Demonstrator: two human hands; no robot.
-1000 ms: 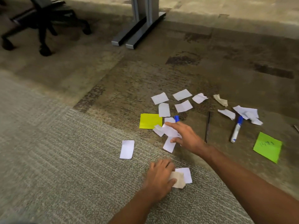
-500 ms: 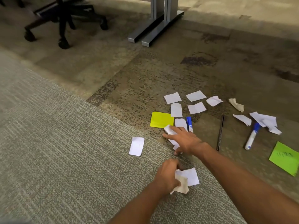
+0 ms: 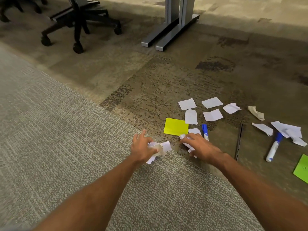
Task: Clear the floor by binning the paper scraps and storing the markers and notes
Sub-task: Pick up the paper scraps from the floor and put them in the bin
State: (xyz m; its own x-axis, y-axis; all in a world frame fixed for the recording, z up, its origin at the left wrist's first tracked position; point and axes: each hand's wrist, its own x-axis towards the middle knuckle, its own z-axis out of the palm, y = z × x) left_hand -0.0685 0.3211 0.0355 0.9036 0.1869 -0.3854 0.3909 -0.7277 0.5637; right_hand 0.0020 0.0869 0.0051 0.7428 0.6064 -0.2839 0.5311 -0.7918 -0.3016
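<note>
My left hand [image 3: 143, 150] is closed around a bunch of white and beige paper scraps [image 3: 160, 147] just above the carpet. My right hand [image 3: 200, 147] presses down on more white scraps [image 3: 189, 145], gathering them under its fingers. A yellow sticky note [image 3: 175, 126] lies just beyond both hands. A blue-capped marker [image 3: 205, 131] lies beside my right hand, partly hidden by it. Several loose white scraps [image 3: 211, 102] lie further out. A second blue marker [image 3: 273, 148], a thin black pen [image 3: 239, 141] and a green sticky note [image 3: 301, 169] lie to the right.
An office chair base on wheels [image 3: 78, 29] stands at the back left. Grey metal table feet [image 3: 168, 32] stand at the back centre. A crumpled beige scrap [image 3: 256, 112] and torn white pieces [image 3: 288, 129] lie right of the pen. Carpet floor [image 3: 50, 130] extends to the left.
My left hand has lifted its scraps and moved forward and left; the lone scrap that lay there is no longer on the carpet. My right hand stays on its pile, pulling scraps together.
</note>
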